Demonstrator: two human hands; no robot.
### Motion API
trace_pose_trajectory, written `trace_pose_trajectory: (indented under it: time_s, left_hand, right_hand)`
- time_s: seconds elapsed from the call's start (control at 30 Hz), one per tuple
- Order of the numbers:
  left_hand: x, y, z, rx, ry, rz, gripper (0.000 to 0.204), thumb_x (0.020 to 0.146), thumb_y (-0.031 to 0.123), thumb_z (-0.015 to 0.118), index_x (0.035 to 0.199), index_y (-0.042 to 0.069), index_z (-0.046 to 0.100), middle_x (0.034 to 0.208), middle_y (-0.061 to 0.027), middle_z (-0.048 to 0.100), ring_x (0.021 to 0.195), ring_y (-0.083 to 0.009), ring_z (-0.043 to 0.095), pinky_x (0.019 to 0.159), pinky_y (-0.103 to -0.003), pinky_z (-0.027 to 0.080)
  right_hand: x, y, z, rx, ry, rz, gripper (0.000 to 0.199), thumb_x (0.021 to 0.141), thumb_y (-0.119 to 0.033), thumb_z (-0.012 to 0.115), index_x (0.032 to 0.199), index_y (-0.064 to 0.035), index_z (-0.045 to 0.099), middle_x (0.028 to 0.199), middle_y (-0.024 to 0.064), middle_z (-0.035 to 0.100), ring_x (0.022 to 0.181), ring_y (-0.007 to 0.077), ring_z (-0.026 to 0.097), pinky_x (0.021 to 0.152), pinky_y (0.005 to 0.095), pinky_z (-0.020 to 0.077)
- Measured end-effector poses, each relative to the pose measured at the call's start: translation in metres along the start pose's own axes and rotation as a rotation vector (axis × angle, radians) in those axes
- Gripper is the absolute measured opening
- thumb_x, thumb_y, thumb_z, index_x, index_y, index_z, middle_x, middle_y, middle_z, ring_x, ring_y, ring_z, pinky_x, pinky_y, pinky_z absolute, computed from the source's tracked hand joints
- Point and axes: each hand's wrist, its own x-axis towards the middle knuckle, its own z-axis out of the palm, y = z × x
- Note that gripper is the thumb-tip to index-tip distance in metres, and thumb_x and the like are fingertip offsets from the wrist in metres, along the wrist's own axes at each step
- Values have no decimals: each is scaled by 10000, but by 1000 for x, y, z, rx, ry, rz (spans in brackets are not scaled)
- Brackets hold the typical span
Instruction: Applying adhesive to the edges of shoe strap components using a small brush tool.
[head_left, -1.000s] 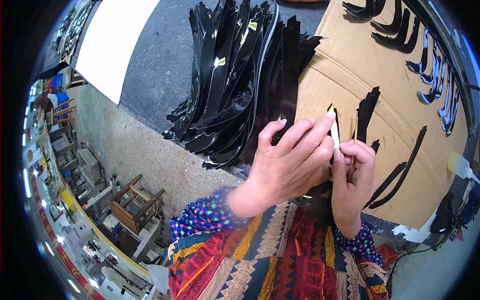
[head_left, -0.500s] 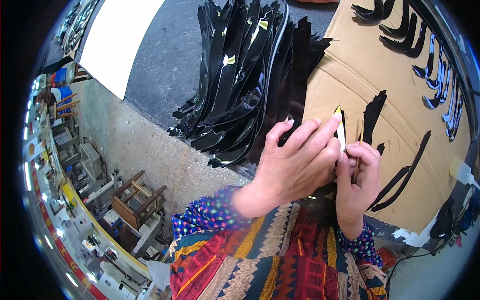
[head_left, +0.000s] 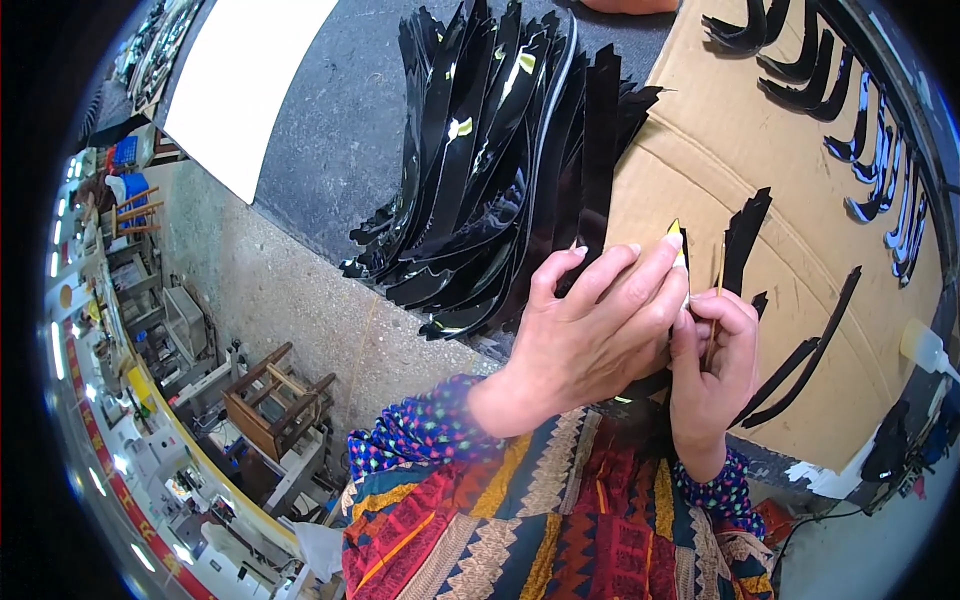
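Observation:
My left hand [head_left: 598,325] is bent over a narrow black strip with a yellow and white tip [head_left: 675,229], its fingers closed on the piece. Close beside it, my right hand [head_left: 712,372] pinches a thin wooden stick [head_left: 722,258] that points upward. The right thumb and fingertip also meet the strip's edge, and much of the strip is hidden under my fingers. Just beyond the right hand, a short bundle of black strips [head_left: 744,238] lies on the cardboard [head_left: 665,180]. A long curved black strip [head_left: 815,365] rests to the right.
A big heap of glossy black strips [head_left: 470,170] covers the dark tabletop [head_left: 325,150] on the left. Curved black pieces [head_left: 805,95] line the cardboard's far right side. A white sheet [head_left: 250,85], a plastic bottle [head_left: 922,345] and a wooden stool [head_left: 275,400] stand around.
The left fingers have shifted slightly on the strip, covering more of its white part. Otherwise the view has only moved a little; both hands keep their hold.

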Motion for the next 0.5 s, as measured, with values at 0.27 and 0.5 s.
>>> trace_pose_trajectory:
  time_s: [0.27, 0.5]
  left_hand:
    - [-2, 0, 1, 29, 1, -5, 378, 868, 286, 581, 1237, 211, 602, 1317, 72, 548, 1162, -119, 457, 1025, -379, 253]
    - [-1, 2, -1, 39, -15, 8, 374, 873, 292, 555, 1232, 199, 606, 1321, 67, 547, 1163, -120, 457, 1024, -379, 253]
  right_hand:
    - [0, 0, 0, -12, -2, 1, 199, 867, 37, 663, 1043, -4, 579, 1025, 89, 571, 626, 45, 461, 510, 180, 385]
    - [0, 0, -2, -22, -9, -22, 204, 863, 46, 663, 1043, -2, 578, 1021, 82, 561, 608, 37, 418, 500, 180, 363]
